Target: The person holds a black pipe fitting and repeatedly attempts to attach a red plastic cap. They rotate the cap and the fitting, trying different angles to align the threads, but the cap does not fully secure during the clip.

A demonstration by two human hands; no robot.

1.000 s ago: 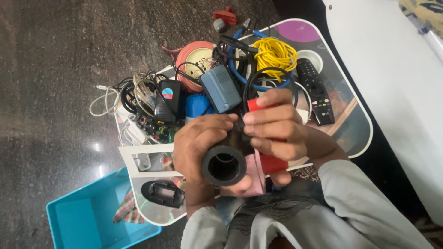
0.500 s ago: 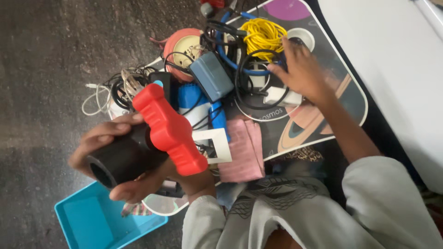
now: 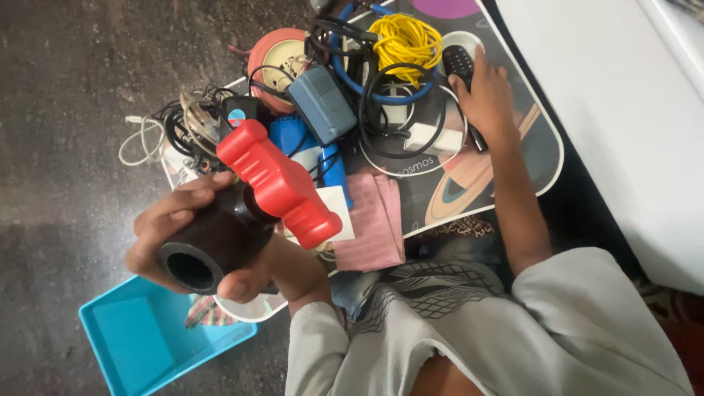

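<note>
At lower left of the frame, the left hand (image 3: 192,235) is raised toward the camera, fingers wrapped around a black pipe valve (image 3: 209,246) with a red handle (image 3: 279,183), its open end facing the lens. The right arm stretches to the upper right, where the right hand (image 3: 485,99) lies palm-down, fingers loosely spread over a black remote control (image 3: 458,62) on the tray (image 3: 539,158).
</note>
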